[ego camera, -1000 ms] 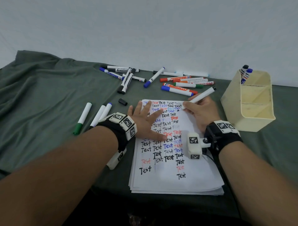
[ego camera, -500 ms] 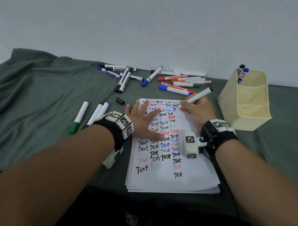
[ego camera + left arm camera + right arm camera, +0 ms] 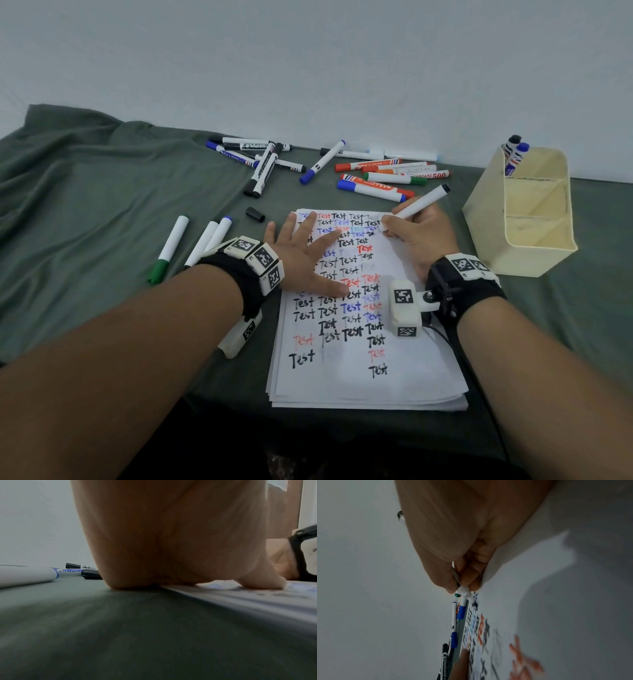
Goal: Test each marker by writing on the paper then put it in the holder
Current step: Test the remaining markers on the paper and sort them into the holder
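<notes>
Right, head view first: my left hand (image 3: 301, 257) lies flat with the fingers spread on the paper (image 3: 363, 342), pinning the stack so it won't slide while I write. My right hand (image 3: 416, 236) pinches a white marker (image 3: 416, 205) in a pen grip, tip down at the top right of the sheet among the rows of "Test", its black end tilted up toward the holder (image 3: 520, 219). That cream holder stands just right of the paper, an easy drop once this marker proves itself; two markers already stand in its back compartment. A black cap (image 3: 255, 214) lies on the green cloth (image 3: 85, 222) over the table, likely off the one I'm holding. More markers lie scattered along the far edge, three more to my left.

Left wrist view now: my palm (image 3: 171, 534) presses down where cloth meets paper edge, thumb planted on the sheet.

Right wrist view: fingertips (image 3: 452, 586) close round the marker (image 3: 464, 590) near its nib, which sits at the paper; touching or not, I can't quite tell.
</notes>
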Demonstrator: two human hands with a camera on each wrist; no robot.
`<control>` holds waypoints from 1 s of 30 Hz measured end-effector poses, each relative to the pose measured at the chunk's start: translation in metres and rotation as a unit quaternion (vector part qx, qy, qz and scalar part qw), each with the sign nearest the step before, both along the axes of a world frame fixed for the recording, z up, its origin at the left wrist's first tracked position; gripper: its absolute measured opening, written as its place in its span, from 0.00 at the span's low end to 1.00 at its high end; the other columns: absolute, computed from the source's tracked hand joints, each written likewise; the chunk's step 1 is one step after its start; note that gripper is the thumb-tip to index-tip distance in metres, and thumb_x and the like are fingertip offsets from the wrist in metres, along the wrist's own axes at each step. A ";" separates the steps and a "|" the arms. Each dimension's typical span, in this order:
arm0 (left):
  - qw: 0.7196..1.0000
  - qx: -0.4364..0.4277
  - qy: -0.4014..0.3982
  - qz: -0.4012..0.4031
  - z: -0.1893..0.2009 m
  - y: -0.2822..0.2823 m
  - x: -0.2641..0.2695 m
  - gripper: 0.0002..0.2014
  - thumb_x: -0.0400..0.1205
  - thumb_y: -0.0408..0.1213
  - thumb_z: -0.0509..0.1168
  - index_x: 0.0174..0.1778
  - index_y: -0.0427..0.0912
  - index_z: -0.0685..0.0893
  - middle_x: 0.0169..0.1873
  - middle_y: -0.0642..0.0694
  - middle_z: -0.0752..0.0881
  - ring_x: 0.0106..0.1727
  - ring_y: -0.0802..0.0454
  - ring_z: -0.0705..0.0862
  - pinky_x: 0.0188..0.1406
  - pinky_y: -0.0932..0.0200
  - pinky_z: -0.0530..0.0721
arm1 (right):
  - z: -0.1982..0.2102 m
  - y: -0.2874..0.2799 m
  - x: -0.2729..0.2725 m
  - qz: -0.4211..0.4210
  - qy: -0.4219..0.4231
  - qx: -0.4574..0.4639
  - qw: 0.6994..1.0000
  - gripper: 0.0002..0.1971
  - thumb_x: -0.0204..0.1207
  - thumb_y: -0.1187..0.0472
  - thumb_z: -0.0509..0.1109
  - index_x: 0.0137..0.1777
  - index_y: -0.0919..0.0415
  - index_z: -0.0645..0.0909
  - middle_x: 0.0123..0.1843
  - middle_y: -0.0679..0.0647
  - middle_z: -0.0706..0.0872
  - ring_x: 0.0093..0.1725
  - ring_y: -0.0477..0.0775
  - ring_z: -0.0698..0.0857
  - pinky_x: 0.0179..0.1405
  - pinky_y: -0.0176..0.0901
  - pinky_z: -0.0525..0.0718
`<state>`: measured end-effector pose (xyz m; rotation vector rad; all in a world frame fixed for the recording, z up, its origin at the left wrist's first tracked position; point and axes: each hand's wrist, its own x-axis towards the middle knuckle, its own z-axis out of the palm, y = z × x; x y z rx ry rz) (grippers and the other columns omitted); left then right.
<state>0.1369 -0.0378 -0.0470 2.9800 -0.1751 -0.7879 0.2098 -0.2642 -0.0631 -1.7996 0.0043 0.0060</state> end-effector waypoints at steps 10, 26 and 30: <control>1.000 -0.004 -0.002 0.001 0.000 0.001 -0.001 0.60 0.57 0.91 0.49 0.80 0.75 0.29 0.83 0.51 0.23 0.83 0.40 0.23 0.80 0.28 0.29 | -0.001 0.000 0.001 -0.008 0.001 -0.001 1.000 0.09 0.70 0.60 0.83 0.45 0.54 0.85 0.40 0.54 0.92 0.48 0.61 0.92 0.59 0.63 0.90; 1.000 -0.004 0.000 0.002 0.001 0.000 -0.002 0.59 0.58 0.90 0.50 0.79 0.75 0.28 0.83 0.52 0.23 0.83 0.41 0.22 0.79 0.29 0.27 | -0.006 -0.003 0.003 -0.018 -0.016 0.014 1.000 0.08 0.71 0.63 0.81 0.47 0.59 0.85 0.40 0.59 0.90 0.38 0.47 0.88 0.45 0.45 0.88; 1.000 -0.007 -0.004 0.002 0.000 0.001 -0.001 0.59 0.56 0.91 0.50 0.79 0.75 0.28 0.83 0.52 0.23 0.83 0.41 0.23 0.79 0.28 0.29 | -0.008 -0.004 0.006 -0.040 -0.023 0.040 0.998 0.09 0.71 0.66 0.80 0.45 0.56 0.84 0.36 0.52 0.89 0.35 0.45 0.88 0.42 0.42 0.86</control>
